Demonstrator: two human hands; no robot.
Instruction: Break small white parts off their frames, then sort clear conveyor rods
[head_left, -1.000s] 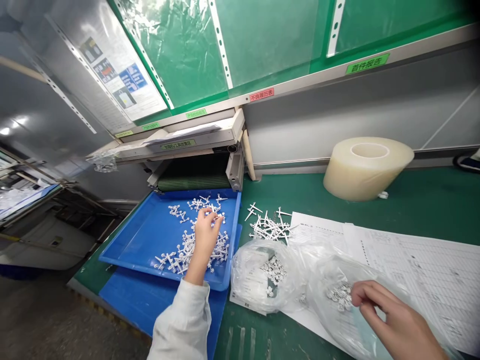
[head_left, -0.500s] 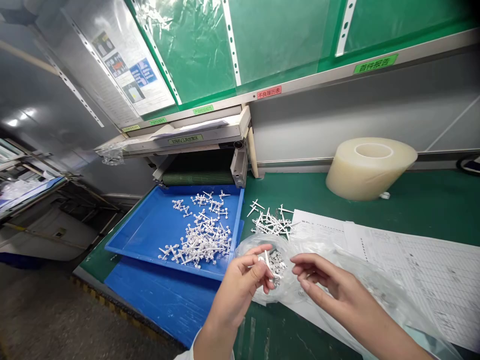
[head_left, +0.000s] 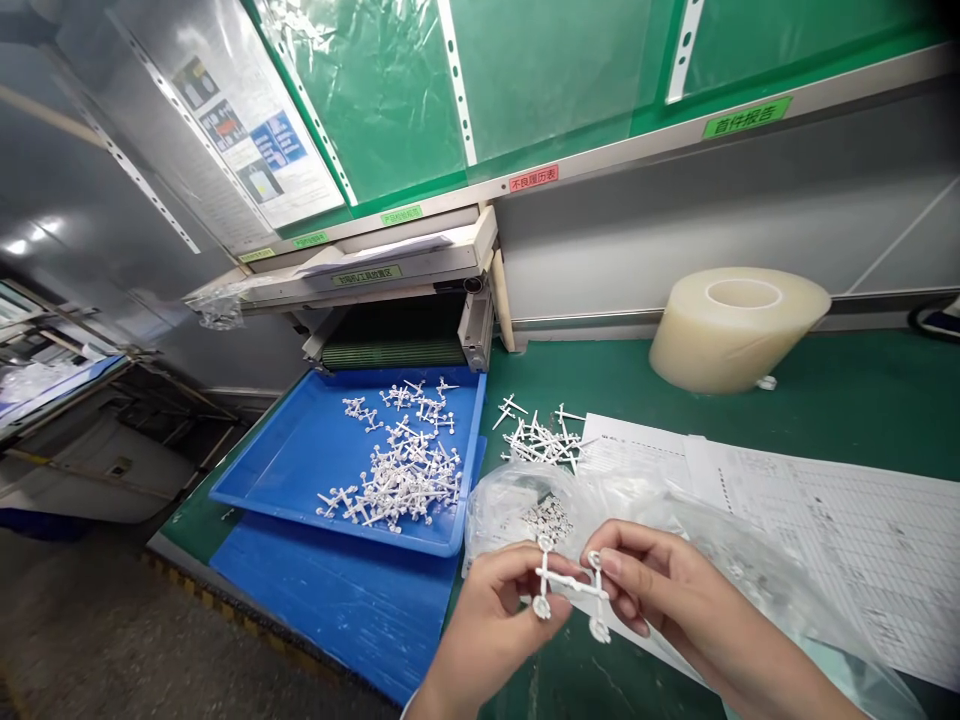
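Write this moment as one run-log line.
left hand: holds white H-shaped plastic piece | right hand: grips its right end | blue rectangular plastic tray: white branched pieces | clear plastic bag: small pale parts

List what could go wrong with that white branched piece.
The thin white branched piece, held between left hand and right hand, might bend or snap. A broken bit could drop onto the green table. The left hand, close to the clear bag, might knock it and spill small parts.
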